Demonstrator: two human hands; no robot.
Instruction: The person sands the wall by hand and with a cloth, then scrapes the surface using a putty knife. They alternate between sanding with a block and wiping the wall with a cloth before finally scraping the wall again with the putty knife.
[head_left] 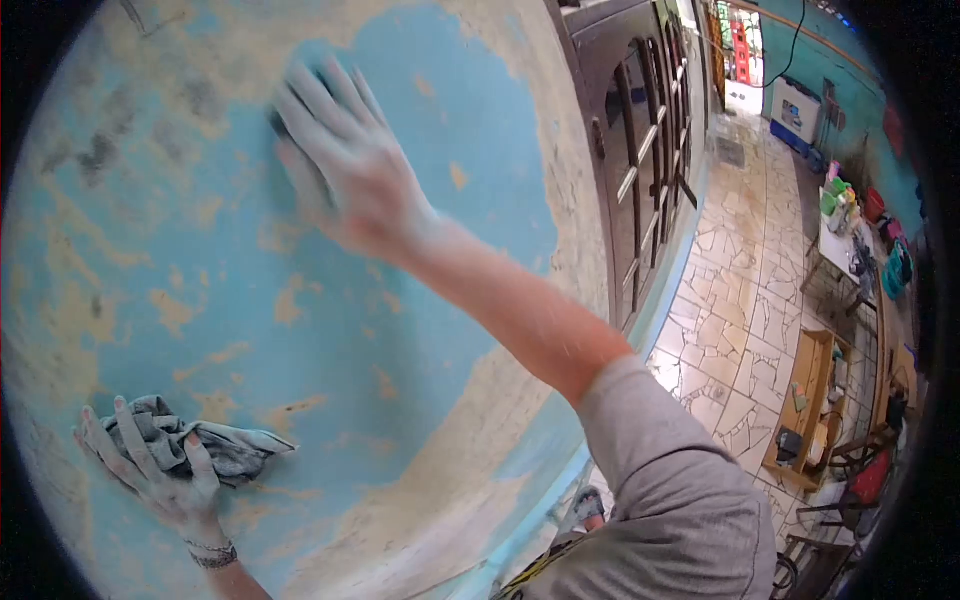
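A worn wall [470, 130] fills the left of the view, its blue paint patchy with beige areas and dark smudges. My right hand [345, 150], pale with dust and blurred, presses against the upper part of it. Something dark shows at the edge of that palm, mostly hidden under the fingers, so I cannot make out what it is. Lower down, my left hand [165, 475] grips a crumpled grey cloth [235, 455] against the same wall. Bracelets circle the left wrist.
A dark door with barred panes [640, 140] stands right of the wall. Along the stone-patterned tile floor [740, 290] are a wooden tray [805, 410] of items, a cluttered small table [840, 245] and a white and blue appliance [797, 110]. A sandalled foot [590, 510] shows below.
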